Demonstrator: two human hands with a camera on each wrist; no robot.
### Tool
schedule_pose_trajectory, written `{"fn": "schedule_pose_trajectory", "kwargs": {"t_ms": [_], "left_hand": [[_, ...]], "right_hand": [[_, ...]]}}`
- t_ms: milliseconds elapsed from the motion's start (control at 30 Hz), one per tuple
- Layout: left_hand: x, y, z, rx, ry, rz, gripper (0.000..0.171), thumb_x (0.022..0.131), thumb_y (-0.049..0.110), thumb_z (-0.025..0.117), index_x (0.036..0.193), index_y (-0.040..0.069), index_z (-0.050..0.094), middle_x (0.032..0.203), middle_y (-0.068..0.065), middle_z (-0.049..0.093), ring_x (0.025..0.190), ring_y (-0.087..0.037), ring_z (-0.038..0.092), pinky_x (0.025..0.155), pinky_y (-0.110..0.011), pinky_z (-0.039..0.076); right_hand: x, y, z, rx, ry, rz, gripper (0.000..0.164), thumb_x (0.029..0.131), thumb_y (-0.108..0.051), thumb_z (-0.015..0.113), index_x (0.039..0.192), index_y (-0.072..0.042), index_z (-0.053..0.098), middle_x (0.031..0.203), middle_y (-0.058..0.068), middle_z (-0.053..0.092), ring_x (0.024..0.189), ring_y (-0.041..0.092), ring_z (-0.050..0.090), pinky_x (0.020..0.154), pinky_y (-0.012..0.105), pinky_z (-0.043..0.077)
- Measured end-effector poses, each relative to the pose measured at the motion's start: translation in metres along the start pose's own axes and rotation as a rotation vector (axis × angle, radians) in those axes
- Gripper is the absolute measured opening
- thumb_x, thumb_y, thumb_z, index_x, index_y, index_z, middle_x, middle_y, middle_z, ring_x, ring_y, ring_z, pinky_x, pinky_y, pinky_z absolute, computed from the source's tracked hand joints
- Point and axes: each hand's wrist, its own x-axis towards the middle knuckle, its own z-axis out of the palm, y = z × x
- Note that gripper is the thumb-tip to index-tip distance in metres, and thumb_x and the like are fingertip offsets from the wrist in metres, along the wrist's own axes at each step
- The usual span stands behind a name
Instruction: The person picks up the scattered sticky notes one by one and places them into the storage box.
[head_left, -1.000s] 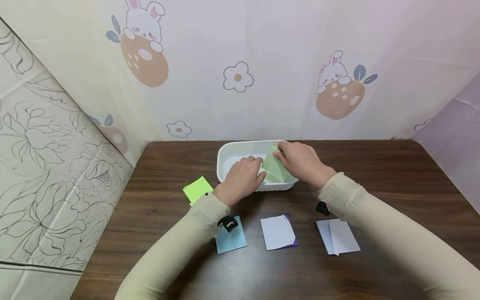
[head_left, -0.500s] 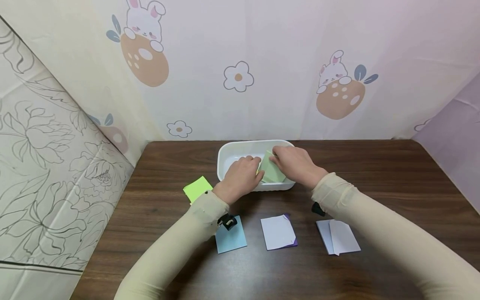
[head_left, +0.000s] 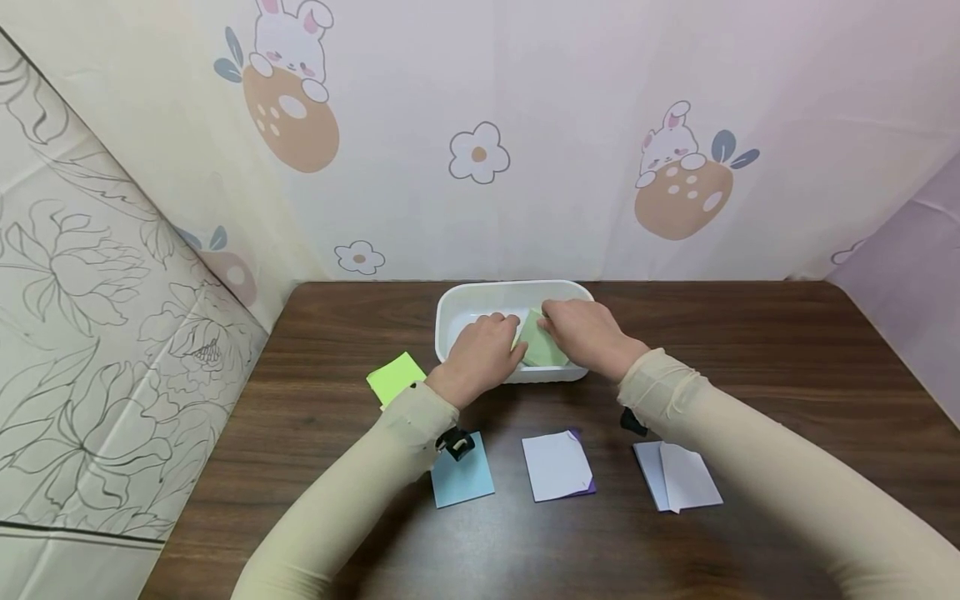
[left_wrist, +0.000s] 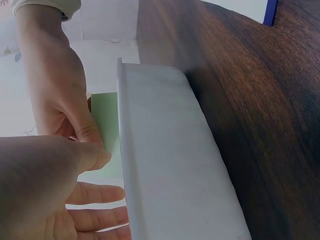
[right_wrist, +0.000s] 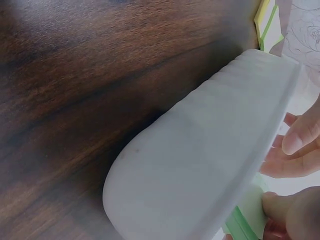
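Note:
Inside the white plastic tray (head_left: 457, 312), my right hand (head_left: 588, 333) pinches a pale green sticky note pad (head_left: 542, 346). The pad's darker green edge (right_wrist: 240, 225) shows in the right wrist view. My left hand (head_left: 480, 354) reaches over the tray's near rim, left of the pad. In the left wrist view, the left hand's fingers (left_wrist: 95, 192) lie fairly straight and spread, with its thumb close to the pad. Whether that thumb touches the pad I cannot tell. The tray floor under both hands is mostly hidden.
A bright yellow-green note pad (head_left: 396, 377) lies left of the tray. In front stand a blue pad (head_left: 462, 479), partly under my left wrist, a white pad with a purple edge (head_left: 557, 467), and a pale pad with a skewed top sheet (head_left: 677, 477). A patterned curtain (head_left: 555, 208) backs the table.
My right hand has moved left and slightly down with the green pad, which sits lower in the tray. The raised corner of green paper has come down. My left hand has barely moved.

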Motion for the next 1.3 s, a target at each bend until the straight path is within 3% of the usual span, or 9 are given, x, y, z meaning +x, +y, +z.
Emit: {"fn": "schedule_pose_trajectory", "kwargs": {"t_ms": [367, 767, 1000, 1300], "left_hand": [[0.0, 0.0, 0.0, 0.003, -0.022, -0.013, 0.032, 0.093, 0.03, 0.051, 0.107, 0.003, 0.063, 0.093, -0.01, 0.064, 0.082, -0.023, 0.061, 0.07, -0.035, 0.05], [0.002, -0.002, 0.001, 0.002, -0.027, -0.016, 0.035, 0.093, 0.031, 0.052, 0.109, 0.003, 0.063, 0.094, -0.01, 0.064, 0.083, -0.022, 0.061, 0.071, -0.035, 0.051], [0.002, -0.002, 0.002, 0.007, -0.018, -0.009, 0.034, 0.093, 0.03, 0.051, 0.109, 0.003, 0.063, 0.093, -0.011, 0.064, 0.084, -0.024, 0.062, 0.072, -0.037, 0.051], [0.002, -0.004, 0.003, 0.01, -0.018, -0.011, 0.033, 0.093, 0.03, 0.051, 0.108, 0.003, 0.063, 0.093, -0.011, 0.064, 0.083, -0.024, 0.062, 0.07, -0.036, 0.051]], "right_hand": [[0.004, 0.003, 0.005, -0.008, -0.015, -0.007, 0.023, 0.093, -0.024, 0.055, 0.074, -0.012, 0.051, 0.056, -0.001, 0.045, 0.051, 0.016, 0.043, 0.047, 0.032, 0.034], [0.013, 0.007, 0.008, -0.067, -0.053, 0.012, 0.014, 0.089, -0.02, 0.061, 0.08, -0.01, 0.057, 0.06, 0.001, 0.051, 0.056, 0.018, 0.045, 0.052, 0.035, 0.036], [0.015, 0.012, 0.014, -0.084, -0.078, 0.033, 0.016, 0.086, -0.021, 0.063, 0.091, -0.006, 0.061, 0.064, 0.003, 0.056, 0.058, 0.02, 0.05, 0.057, 0.038, 0.04], [0.018, 0.015, 0.019, -0.105, -0.122, 0.039, 0.031, 0.087, -0.023, 0.061, 0.111, -0.004, 0.059, 0.076, 0.008, 0.064, 0.065, 0.023, 0.055, 0.071, 0.046, 0.044]]}}
